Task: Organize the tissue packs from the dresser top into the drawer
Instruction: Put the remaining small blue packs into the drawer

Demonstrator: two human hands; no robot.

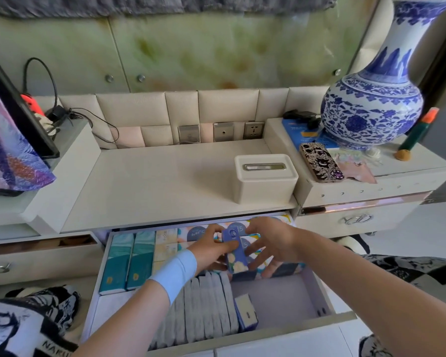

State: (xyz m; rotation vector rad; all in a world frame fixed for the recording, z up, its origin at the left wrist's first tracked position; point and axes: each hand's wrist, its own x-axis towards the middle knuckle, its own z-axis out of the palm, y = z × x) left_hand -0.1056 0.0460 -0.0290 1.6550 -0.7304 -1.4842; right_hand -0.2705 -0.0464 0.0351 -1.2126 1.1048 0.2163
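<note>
Here, both hands grip purple tissue pack (235,251) over open drawer (327,295).

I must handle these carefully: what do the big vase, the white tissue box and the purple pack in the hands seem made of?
Vase: likely glazed porcelain, glossy with blue painted patterns.
White tissue box: probably matte plastic, smooth with rounded edges; its slot rim looks metallic.
Purple pack: seemingly thin printed plastic film over soft tissues.

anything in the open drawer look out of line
One small blue-and-cream tissue pack leans tilted at the right end of the upright grey pack row, not squared like the teal packs.
</note>
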